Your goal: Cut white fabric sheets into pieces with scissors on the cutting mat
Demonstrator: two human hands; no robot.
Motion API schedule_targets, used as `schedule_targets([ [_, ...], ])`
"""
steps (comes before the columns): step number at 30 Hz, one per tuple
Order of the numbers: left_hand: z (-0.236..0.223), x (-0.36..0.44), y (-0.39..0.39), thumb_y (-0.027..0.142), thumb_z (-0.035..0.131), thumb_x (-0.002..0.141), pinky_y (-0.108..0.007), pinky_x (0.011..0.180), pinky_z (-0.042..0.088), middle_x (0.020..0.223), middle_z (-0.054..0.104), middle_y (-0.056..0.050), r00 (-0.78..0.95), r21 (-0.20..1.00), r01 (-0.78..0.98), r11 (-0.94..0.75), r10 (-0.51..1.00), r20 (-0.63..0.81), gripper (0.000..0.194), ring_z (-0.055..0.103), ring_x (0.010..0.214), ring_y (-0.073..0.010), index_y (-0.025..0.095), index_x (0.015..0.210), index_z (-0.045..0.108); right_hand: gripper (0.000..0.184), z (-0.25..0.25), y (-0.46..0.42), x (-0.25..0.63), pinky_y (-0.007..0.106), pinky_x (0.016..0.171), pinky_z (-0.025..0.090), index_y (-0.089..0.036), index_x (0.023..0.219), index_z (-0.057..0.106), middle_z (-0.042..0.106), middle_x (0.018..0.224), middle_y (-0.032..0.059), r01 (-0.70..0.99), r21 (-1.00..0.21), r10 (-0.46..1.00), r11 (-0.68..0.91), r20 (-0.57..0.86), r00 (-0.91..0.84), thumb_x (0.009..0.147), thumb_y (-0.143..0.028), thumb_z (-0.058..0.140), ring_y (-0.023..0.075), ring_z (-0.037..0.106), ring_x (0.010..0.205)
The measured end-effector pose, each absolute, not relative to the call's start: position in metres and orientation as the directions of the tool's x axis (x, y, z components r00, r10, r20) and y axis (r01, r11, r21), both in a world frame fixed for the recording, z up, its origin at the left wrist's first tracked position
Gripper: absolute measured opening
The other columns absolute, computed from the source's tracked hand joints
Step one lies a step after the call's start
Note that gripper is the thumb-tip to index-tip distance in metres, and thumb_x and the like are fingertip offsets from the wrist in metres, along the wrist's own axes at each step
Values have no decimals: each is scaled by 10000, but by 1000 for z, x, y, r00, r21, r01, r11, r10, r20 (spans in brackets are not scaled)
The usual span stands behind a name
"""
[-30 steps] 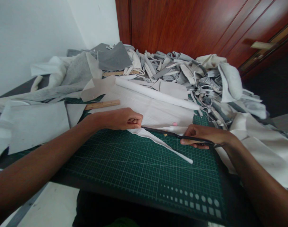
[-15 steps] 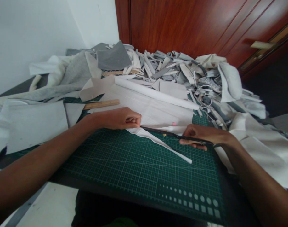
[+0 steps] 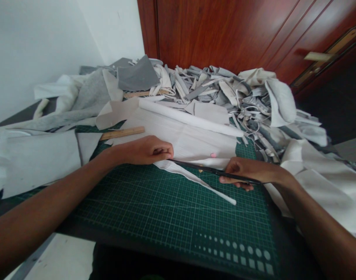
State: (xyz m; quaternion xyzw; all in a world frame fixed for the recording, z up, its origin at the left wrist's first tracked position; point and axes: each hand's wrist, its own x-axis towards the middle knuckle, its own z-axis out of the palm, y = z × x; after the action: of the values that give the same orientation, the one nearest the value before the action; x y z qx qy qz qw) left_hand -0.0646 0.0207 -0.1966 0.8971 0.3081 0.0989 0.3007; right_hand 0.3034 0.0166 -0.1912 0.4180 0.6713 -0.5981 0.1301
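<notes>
Dark scissors (image 3: 208, 169) lie along the front edge of a white sheet of cloth-like material (image 3: 180, 136), with my right hand (image 3: 248, 171) wrapped around their handle. The blades look nearly closed and point left. At their tips, my left hand (image 3: 147, 149) pinches the edge of the white sheet. A narrow white strip (image 3: 199, 179) hangs off that edge in front of the blades, its thin end lying to the right on the green cutting mat (image 3: 154, 210). A small pink piece (image 3: 213, 155) rests on the sheet near my right hand.
A white roll (image 3: 189, 116) lies along the sheet's far side. Behind it, grey and white scraps (image 3: 207, 85) are heaped against a wooden door (image 3: 218, 35). A wooden ruler (image 3: 122, 133) sits left, near grey-white pieces (image 3: 43, 159). More white material (image 3: 320, 179) lies right.
The whole view has shifted slightly. Both hands keep their grips, and the scissors remain along the sheet's edge with little visible movement.
</notes>
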Motion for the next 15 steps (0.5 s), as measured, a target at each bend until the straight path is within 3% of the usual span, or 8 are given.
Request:
schedule_targets([
  [6, -197, -61, 17, 287, 643, 944, -218, 575, 304, 595, 523, 61, 760, 562, 553, -616, 649, -37, 124, 486, 536, -91, 182, 962, 706, 576, -192, 18, 303, 159, 354, 308, -158, 603, 565, 531, 496, -40, 711, -698, 414, -83, -673, -613, 797, -674, 730, 54, 472, 378],
  [10, -196, -58, 16, 254, 654, 935, -225, 564, 288, 589, 529, 60, 748, 542, 574, -614, 662, -41, 97, 469, 528, -88, 177, 888, 688, 563, -189, 21, 305, 158, 332, 296, -153, 645, 597, 547, 489, -33, 704, -703, 352, -97, -686, -637, 824, -676, 704, 61, 474, 383],
  [12, -195, -58, 16, 243, 651, 944, -227, 563, 286, 595, 542, 55, 754, 542, 570, -617, 655, -48, 103, 468, 532, -87, 174, 872, 680, 570, -182, 22, 308, 169, 387, 381, -142, 740, 660, 618, 553, 3, 692, -714, 301, -112, -687, -661, 870, -696, 639, 79, 532, 439],
  [15, -193, -59, 15, 245, 656, 952, -228, 568, 295, 620, 567, 45, 773, 547, 550, -631, 633, -46, 135, 486, 551, -89, 172, 838, 662, 663, -162, 21, 314, 246, 533, 540, -150, 963, 733, 738, 775, 79, 674, -734, 367, -85, -652, -663, 911, -768, 499, 135, 648, 573],
])
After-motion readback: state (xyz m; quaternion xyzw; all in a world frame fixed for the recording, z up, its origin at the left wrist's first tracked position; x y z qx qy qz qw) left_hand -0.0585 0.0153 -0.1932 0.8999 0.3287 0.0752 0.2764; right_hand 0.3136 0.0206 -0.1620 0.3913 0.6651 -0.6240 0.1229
